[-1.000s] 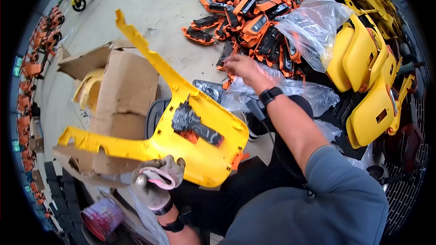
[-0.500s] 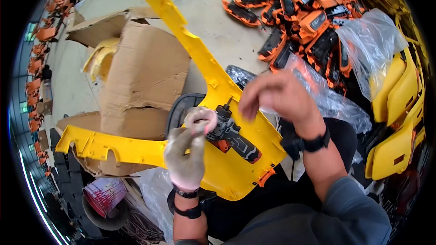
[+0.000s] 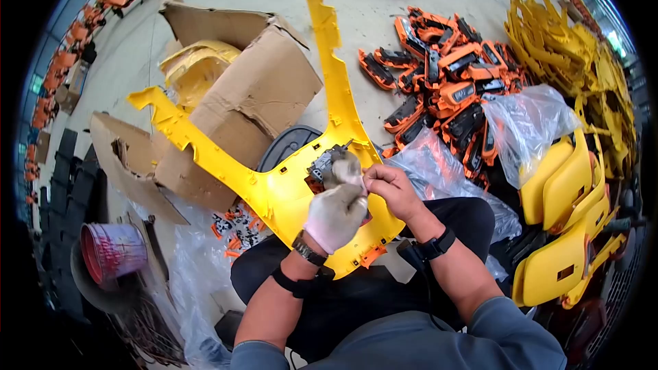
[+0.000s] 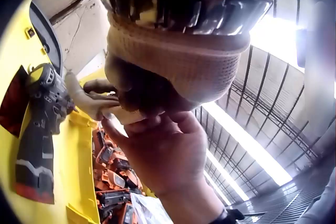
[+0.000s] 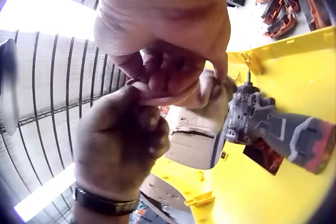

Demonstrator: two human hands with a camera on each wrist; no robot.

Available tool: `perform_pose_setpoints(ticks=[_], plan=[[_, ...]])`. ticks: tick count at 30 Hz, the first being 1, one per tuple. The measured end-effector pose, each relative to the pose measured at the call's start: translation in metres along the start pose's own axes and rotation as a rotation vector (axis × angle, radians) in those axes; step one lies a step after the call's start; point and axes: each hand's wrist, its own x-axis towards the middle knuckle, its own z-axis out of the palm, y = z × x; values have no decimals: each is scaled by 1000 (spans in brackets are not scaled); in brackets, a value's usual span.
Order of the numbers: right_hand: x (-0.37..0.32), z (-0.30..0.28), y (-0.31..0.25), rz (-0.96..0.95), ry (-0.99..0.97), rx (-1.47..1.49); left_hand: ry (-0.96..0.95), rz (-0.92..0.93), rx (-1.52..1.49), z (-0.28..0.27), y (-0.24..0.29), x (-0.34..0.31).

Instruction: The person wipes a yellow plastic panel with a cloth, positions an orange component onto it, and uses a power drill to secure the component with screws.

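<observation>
My left hand (image 3: 334,219), in a pale work glove, holds a second work glove (image 3: 348,168) in front of my chest. The bare right hand (image 3: 392,190) meets it there, its thumb and fingers pinching the edge of that loose glove; in the right wrist view the glove (image 5: 202,94) hangs beyond the fingers. Under both hands, a yellow panel (image 3: 274,192) with two long arms rests over my lap. On it lies a grey-black cordless drill (image 5: 286,132), its bit pointing away from me; the left hand and glove partly cover it in the head view.
An open cardboard box (image 3: 240,103) with yellow parts stands ahead on the left. Orange-and-black parts (image 3: 452,89) are heaped ahead right, beside plastic film (image 3: 528,130). Yellow panels (image 3: 558,185) are stacked at right. A stained bucket (image 3: 130,250) sits at left.
My left hand has brought the loose glove up and across to the right hand. The right hand, empty before, has come in and now pinches the glove. The head view has shifted.
</observation>
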Motion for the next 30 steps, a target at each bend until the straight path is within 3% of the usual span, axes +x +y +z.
perform_pose_setpoints(ticks=[1, 2, 6, 9, 10, 13, 15, 21, 23, 27, 28, 30], plan=[[0, -1, -2, -50, 28, -141, -2, 17, -7, 2, 5, -4], [-4, -4, -5, -71, -24, -177, 55, 250, 66, 7, -3, -4], [-28, -10, -37, 39, -79, -261, 25, 18, 9, 3, 1, -12], [-41, -4, -52, 154, 141, 21, -44, -131, -36, -6, 3, -9], [-45, 2, -53, 80, 189, 155, 9, -36, -70, -10, 14, -8], [-50, 21, -69, 8, 210, 414, -131, 30, -7, -4, 5, -10], [-43, 25, -59, 15, 207, 485, -120, -16, -62, -1, 4, -9], [-22, 19, -37, 87, 131, 401, -8, -96, -127, -3, 4, -11], [-19, 27, -40, 74, 167, 400, -40, -204, -143, -6, 8, -10], [-13, 26, -26, 87, 124, 456, -28, -197, -243, -4, 5, -11], [-13, 26, -22, 84, 125, 469, -20, -144, -137, -2, -7, -10], [-12, 27, -21, 75, 148, 341, -20, -196, -185, -4, -6, -10]])
